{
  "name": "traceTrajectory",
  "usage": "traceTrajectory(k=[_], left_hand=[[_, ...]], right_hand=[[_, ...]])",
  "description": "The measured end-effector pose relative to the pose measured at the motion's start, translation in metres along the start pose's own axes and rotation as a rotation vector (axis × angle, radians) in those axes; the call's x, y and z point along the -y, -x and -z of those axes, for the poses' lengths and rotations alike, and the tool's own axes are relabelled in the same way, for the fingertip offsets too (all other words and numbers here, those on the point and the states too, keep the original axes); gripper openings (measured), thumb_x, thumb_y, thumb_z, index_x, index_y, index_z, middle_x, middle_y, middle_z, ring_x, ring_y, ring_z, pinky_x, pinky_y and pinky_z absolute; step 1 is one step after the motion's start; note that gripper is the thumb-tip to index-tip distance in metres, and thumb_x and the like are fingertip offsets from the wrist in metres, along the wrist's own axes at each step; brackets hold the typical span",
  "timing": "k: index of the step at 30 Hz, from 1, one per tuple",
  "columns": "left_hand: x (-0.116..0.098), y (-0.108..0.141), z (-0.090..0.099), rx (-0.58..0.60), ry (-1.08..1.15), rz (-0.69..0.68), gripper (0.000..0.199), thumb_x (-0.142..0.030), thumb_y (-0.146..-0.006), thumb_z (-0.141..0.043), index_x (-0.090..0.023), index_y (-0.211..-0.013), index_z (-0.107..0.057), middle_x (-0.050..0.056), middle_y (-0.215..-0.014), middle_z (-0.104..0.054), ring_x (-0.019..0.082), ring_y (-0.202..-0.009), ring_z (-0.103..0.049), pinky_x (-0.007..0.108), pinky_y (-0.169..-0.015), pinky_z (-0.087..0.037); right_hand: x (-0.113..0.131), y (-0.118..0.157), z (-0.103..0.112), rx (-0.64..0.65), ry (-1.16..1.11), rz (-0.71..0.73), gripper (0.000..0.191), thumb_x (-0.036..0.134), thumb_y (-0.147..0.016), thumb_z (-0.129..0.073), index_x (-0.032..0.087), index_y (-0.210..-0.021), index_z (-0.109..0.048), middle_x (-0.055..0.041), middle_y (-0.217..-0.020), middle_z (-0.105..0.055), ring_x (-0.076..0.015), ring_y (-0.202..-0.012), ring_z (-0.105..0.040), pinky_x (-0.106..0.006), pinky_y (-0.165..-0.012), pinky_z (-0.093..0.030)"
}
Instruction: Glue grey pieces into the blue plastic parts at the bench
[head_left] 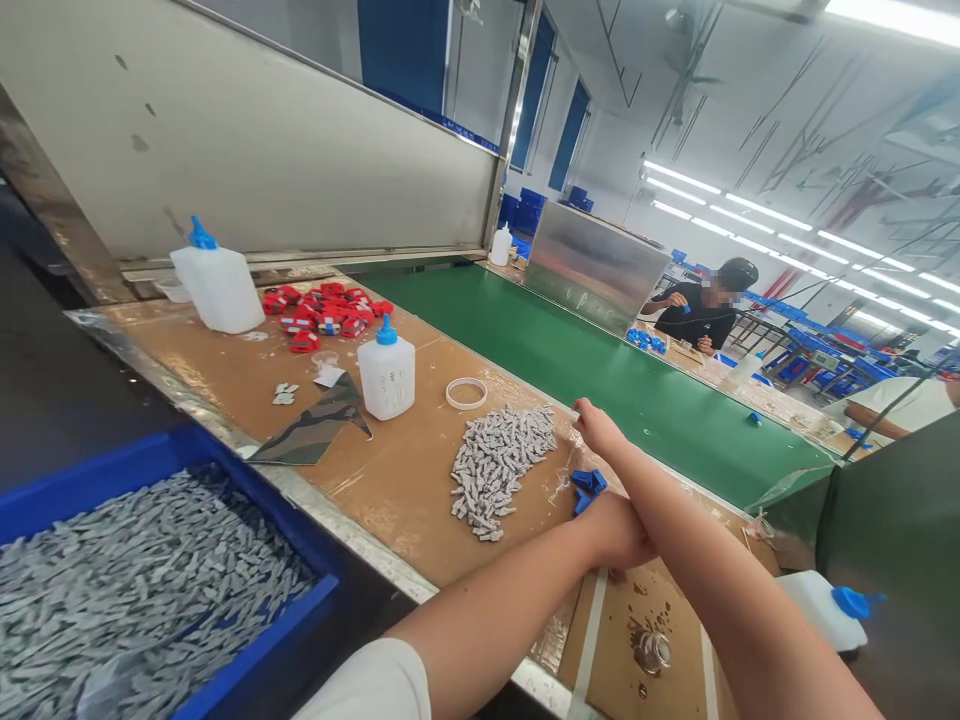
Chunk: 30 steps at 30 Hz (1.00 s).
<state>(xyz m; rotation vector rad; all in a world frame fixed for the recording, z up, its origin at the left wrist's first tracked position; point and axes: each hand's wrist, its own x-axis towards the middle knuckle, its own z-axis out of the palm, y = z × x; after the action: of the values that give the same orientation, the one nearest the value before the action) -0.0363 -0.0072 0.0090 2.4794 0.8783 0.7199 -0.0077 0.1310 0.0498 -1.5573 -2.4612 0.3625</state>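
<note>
My left hand [621,530] is over the brown work surface, just below some blue plastic pieces [587,488]; its fingers are mostly hidden behind the hand and wrist. Farther forward, at the near edge of the green conveyor belt [525,325], my right hand [598,428] has its fingers pressed together; what they hold, if anything, is too small to name. My right forearm passes close beside my left hand. A heap of small grey parts [502,460] lies left of both hands, with a roll of tape [466,393] behind it.
Left: a blue bin [319,600] of grey parts, red parts [322,310], white bottles with blue caps [386,375] [217,290] and patterned cloth [319,425]. Right: another bottle [821,610] and a small clear container [652,652]. Across the belt sits a person [701,318].
</note>
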Motion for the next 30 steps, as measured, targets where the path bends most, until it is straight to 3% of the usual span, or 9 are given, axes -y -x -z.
traceTrajectory(k=[4, 7, 9, 12, 16, 19, 22, 25, 30], left_hand=[[0.0, 0.001, 0.005, 0.006, -0.064, -0.034, 0.037, -0.039, -0.102, -0.04, -0.017, -0.106, -0.069, 0.017, -0.099, -0.075, 0.034, -0.086, -0.072, 0.044, -0.073, -0.054], [0.002, -0.001, 0.001, -0.044, 0.059, -0.003, 0.043, -0.045, -0.106, -0.031, -0.019, -0.1, -0.066, 0.012, -0.094, -0.073, 0.03, -0.084, -0.07, 0.04, -0.074, -0.051], [0.003, -0.005, -0.005, -0.097, 0.266, 0.039, 0.047, -0.054, -0.106, -0.03, -0.021, -0.099, -0.063, 0.008, -0.092, -0.07, 0.026, -0.085, -0.067, 0.035, -0.074, -0.05], [0.004, -0.012, -0.014, -0.119, 0.674, 0.083, 0.06, -0.075, -0.1, -0.031, -0.021, -0.09, -0.056, 0.002, -0.078, -0.06, 0.019, -0.072, -0.058, 0.029, -0.066, -0.045], [0.0, -0.014, -0.02, -0.027, 0.989, 0.187, 0.07, -0.092, -0.085, -0.04, -0.023, -0.079, -0.041, -0.006, -0.059, -0.037, 0.013, -0.051, -0.038, 0.027, -0.05, -0.03], [-0.003, -0.01, -0.02, 0.018, 0.918, 0.209, 0.07, -0.092, -0.085, -0.04, -0.023, -0.075, -0.041, -0.005, -0.056, -0.037, 0.014, -0.049, -0.039, 0.028, -0.049, -0.026], [-0.003, -0.008, -0.02, 0.031, 0.803, 0.214, 0.069, -0.087, -0.091, -0.034, -0.021, -0.073, -0.046, -0.002, -0.058, -0.047, 0.015, -0.051, -0.043, 0.029, -0.051, -0.029], [-0.001, -0.01, -0.021, -0.008, 0.795, 0.18, 0.069, -0.084, -0.092, -0.037, -0.019, -0.073, -0.051, 0.0, -0.063, -0.052, 0.016, -0.058, -0.047, 0.029, -0.056, -0.033], [0.0, -0.014, -0.02, 0.024, 0.901, 0.045, 0.068, -0.082, -0.089, -0.046, -0.017, -0.079, -0.063, 0.003, -0.075, -0.059, 0.016, -0.067, -0.049, 0.027, -0.061, -0.038]], right_hand=[[-0.019, 0.06, 0.032, -0.114, -0.308, -0.071, 0.04, 0.028, -0.101, -0.049, 0.019, -0.139, -0.055, -0.0025, -0.089, -0.064, -0.0152, -0.077, -0.064, -0.029, -0.069, -0.058], [-0.03, 0.13, 0.056, -0.232, -0.876, -0.112, 0.045, 0.05, -0.091, -0.069, 0.022, -0.126, -0.067, -0.0012, -0.087, -0.061, -0.0159, -0.081, -0.064, -0.03, -0.072, -0.062], [-0.035, 0.182, 0.065, -0.325, -1.101, -0.169, 0.048, 0.053, -0.079, -0.083, 0.022, -0.113, -0.071, -0.0012, -0.088, -0.064, -0.0161, -0.082, -0.065, -0.03, -0.072, -0.062], [-0.039, 0.251, 0.061, -0.458, -1.106, -0.263, 0.045, 0.051, -0.073, -0.09, 0.02, -0.098, -0.07, -0.0025, -0.086, -0.069, -0.0181, -0.081, -0.068, -0.03, -0.069, -0.062], [-0.043, 0.316, 0.038, -0.437, -0.914, -0.329, 0.042, 0.054, -0.074, -0.089, 0.02, -0.089, -0.07, -0.0028, -0.073, -0.071, -0.0192, -0.067, -0.069, -0.033, -0.066, -0.06], [-0.04, 0.343, 0.022, -0.355, -0.743, -0.319, 0.036, 0.055, -0.083, -0.081, 0.02, -0.089, -0.074, -0.0053, -0.077, -0.074, -0.0215, -0.071, -0.071, -0.033, -0.07, -0.058], [-0.032, 0.354, 0.016, -0.275, -0.5, -0.205, 0.026, 0.048, -0.094, -0.072, 0.022, -0.094, -0.076, -0.0056, -0.086, -0.076, -0.0215, -0.079, -0.071, -0.032, -0.074, -0.055], [-0.023, 0.353, 0.017, -0.251, -0.331, -0.06, 0.022, 0.042, -0.101, -0.065, 0.023, -0.096, -0.075, -0.0057, -0.091, -0.075, -0.021, -0.085, -0.07, -0.031, -0.078, -0.054], [-0.019, 0.344, 0.016, -0.205, -0.28, 0.047, 0.025, 0.04, -0.105, -0.058, 0.022, -0.098, -0.073, -0.0072, -0.092, -0.071, -0.0206, -0.086, -0.069, -0.03, -0.077, -0.054]])
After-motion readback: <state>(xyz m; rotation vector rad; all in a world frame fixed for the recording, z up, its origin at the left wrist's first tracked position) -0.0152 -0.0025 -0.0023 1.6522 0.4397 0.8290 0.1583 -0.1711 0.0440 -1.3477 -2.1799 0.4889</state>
